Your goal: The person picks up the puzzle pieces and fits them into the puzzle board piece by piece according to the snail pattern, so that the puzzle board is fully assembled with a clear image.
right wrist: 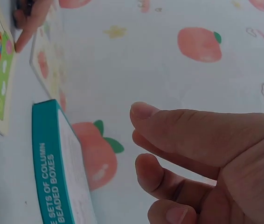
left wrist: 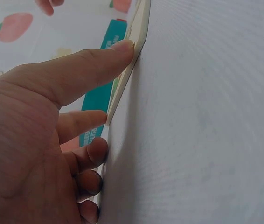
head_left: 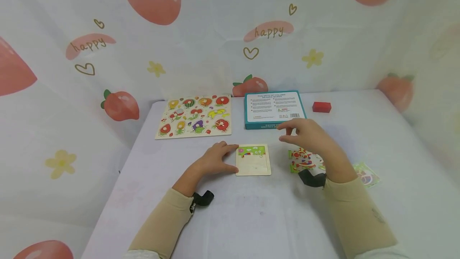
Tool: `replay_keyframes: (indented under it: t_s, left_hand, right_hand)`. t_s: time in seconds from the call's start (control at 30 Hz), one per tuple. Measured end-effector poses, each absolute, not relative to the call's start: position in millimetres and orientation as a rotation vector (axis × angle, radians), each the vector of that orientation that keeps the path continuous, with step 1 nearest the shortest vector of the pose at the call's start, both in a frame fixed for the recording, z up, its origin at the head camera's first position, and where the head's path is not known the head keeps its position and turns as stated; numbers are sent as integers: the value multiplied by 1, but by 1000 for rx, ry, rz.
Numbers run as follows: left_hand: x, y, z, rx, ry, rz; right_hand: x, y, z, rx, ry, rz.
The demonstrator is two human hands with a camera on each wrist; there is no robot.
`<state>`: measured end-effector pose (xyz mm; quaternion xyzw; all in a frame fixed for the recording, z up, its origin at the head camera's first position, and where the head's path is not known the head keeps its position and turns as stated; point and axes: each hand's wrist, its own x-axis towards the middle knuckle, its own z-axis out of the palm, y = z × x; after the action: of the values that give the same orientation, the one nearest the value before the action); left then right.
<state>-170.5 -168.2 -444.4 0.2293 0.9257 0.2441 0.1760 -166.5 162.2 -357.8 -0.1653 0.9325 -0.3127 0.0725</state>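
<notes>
In the head view, a small square wooden puzzle tray [head_left: 253, 167] lies mid-table, with a green strip of picture pieces along its top and bare wood below. My left hand [head_left: 215, 160] is at its left side, index finger at the upper corner and thumb at the lower one. Seen from the left wrist, the straight thumb [left wrist: 97, 65] touches the tray's edge [left wrist: 131, 70]. My right hand [head_left: 310, 137] is raised right of the tray, over loose printed puzzle pieces [head_left: 304, 164]. Its fingers [right wrist: 149, 172] are loosely bent, with nothing between them and the thumb.
Behind the tray are a fruit puzzle board [head_left: 194, 116] on the left and a teal-edged flat box [head_left: 274, 109]. A red block [head_left: 321, 107] sits farther right. One printed green-edged item [head_left: 366, 175] lies beyond the right wrist. A fruit-patterned cloth hangs behind the table.
</notes>
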Motion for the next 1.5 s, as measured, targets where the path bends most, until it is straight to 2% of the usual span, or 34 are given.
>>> replay_keyframes:
  t_s: [0.6, 1.5]
  left_hand:
    - [-172, -169, -449, 631, 2630, 677]
    - [-172, -171, -450, 639, 2616, 693]
  right_hand:
    - [-166, 193, -354, -354, 2753, -908]
    - [-186, 212, -413, -175, 2395, -896]
